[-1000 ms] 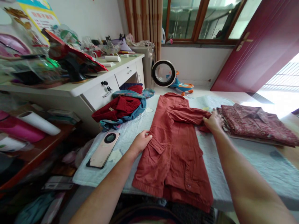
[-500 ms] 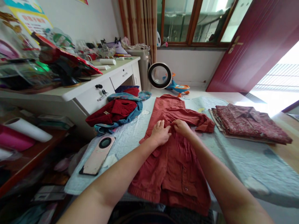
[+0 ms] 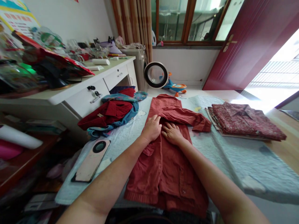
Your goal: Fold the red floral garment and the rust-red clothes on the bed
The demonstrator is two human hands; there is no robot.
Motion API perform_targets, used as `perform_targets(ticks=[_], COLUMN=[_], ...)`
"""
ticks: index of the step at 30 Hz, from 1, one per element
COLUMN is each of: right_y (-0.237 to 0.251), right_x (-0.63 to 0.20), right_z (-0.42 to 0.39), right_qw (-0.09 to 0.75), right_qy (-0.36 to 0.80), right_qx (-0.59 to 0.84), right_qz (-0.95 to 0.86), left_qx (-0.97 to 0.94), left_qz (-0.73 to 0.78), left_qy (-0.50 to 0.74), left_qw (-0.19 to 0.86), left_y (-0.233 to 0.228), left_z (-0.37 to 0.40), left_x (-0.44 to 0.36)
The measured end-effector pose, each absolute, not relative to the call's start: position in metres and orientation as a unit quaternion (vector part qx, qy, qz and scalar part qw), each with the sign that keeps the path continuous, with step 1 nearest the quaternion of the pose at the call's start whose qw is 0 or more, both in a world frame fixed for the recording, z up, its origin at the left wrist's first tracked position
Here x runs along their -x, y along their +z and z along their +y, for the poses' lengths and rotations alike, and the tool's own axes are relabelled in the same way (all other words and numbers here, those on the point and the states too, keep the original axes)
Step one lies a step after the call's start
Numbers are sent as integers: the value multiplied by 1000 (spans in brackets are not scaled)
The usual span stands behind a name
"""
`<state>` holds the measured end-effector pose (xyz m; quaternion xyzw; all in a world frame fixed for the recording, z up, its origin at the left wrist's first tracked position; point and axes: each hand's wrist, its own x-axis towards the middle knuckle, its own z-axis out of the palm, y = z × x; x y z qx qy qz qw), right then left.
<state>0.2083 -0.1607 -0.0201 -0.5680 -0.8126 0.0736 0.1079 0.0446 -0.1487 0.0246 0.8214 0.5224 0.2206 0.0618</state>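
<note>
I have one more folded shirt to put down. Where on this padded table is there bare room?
Bare cloth lies right of the rust shirt, in front of the folded patterned stack. A narrower strip runs between the phone and the shirt. The far left is crowded by the heap of clothes; both hands press the shirt's middle.

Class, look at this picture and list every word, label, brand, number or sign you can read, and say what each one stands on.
No text here can be read for certain.
Poster on the wall at top left: printed red characters, too blurred to read.
Packages on the white desk: printing too small and blurred to read.
Phone lying back up on the table cover: no brand name visible.
Rust-red shirt under the left hand and right hand: no label showing.
</note>
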Motion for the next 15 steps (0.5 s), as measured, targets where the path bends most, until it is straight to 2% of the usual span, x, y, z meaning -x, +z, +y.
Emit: perform_targets(ticks=[3, 8, 12, 15], right_y=[-13, -10, -15, -8], right_x=[-206, -197, -195, -209], right_z=[-161, -156, -148, -141], right_qw=[89, 155, 138, 188], right_qy=[51, 41, 82, 124], right_qx=[565, 523, 502, 505], right_qz=[-818, -837, -850, -833], left_qx=[-819, -815, -815, -818], left_qz=[512, 495, 498, 500], left_qy=[246, 282, 267, 235], left_qw=[83, 112, 133, 158], left_y=[26, 24, 21, 17], left_z=[-147, -149, -156, -163], left_x=[-43, -41, -43, -43])
